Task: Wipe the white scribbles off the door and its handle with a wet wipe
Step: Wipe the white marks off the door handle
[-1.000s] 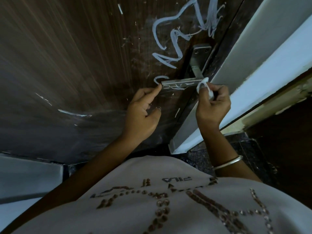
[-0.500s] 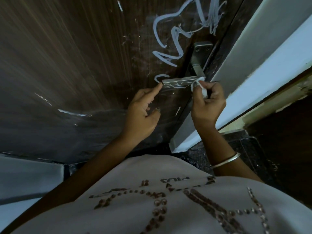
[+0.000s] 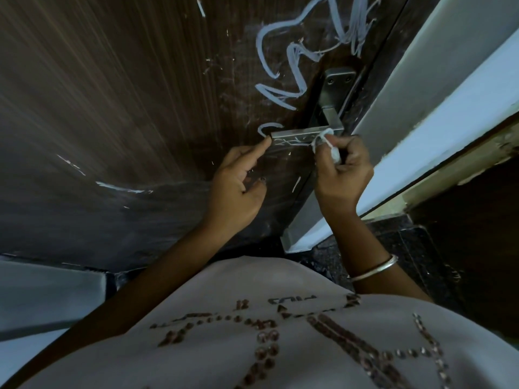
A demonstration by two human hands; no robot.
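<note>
I count one door [image 3: 112, 108], one handle [image 3: 295, 135], one wipe [image 3: 335, 155], one bangle [image 3: 376, 269] and two hands, my left hand [image 3: 238, 186] and right hand [image 3: 344, 178].

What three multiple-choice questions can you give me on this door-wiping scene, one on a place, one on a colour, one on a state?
1. Where does the wet wipe press?
A. on the lever handle, near its pivot end
B. on the floor
C. on the shirt

2. What colour is the door?
A. green
B. dark brown
C. red

3. In what state is the large scribble above the lever handle?
A. wiped away
B. covered with tape
C. unwiped, in plain lines

Answers:
1 A, since the right hand pinches the wet wipe against the lever handle close to where it turns.
2 B, since dark brown wood grain shows all over the door.
3 C, since its white lines stand whole on the door.
</note>
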